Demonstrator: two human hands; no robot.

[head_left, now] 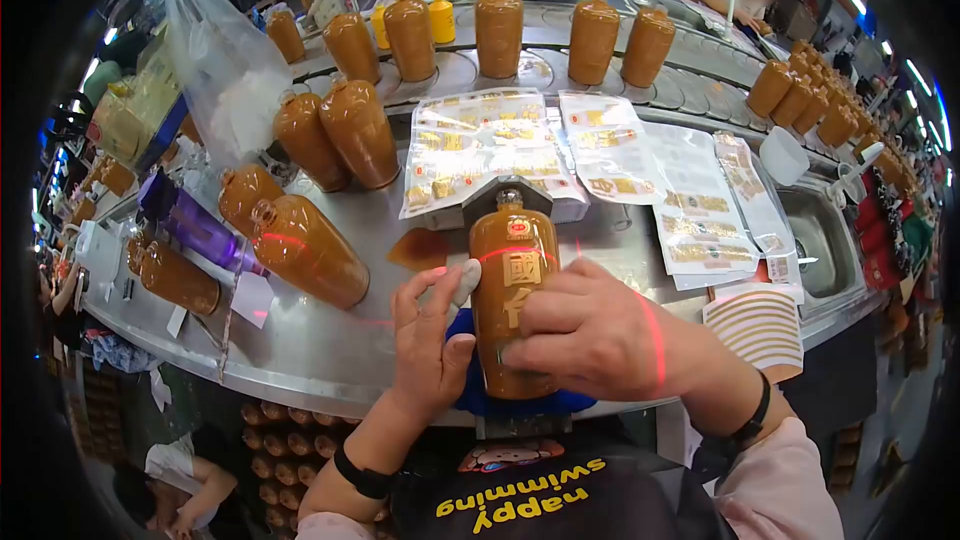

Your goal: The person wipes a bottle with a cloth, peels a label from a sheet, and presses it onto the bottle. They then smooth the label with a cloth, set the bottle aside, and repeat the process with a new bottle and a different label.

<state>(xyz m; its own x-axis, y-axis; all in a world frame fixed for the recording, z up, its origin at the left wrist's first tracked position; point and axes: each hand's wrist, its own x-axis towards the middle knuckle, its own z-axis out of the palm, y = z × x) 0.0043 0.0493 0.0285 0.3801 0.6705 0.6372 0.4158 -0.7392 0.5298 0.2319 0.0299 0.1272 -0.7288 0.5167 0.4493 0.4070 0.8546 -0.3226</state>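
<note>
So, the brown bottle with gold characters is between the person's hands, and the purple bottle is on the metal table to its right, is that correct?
The side is wrong: the head view shows the purple bottle to the left. The rest holds: it is on the metal table, and the brown bottle is between the left hand and the right hand.

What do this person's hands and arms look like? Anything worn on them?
No glove on the left hand or right hand. Black bands circle both wrists, and the sleeves are pale pink. The red line on the right forearm looks like light, not a marking.
</note>
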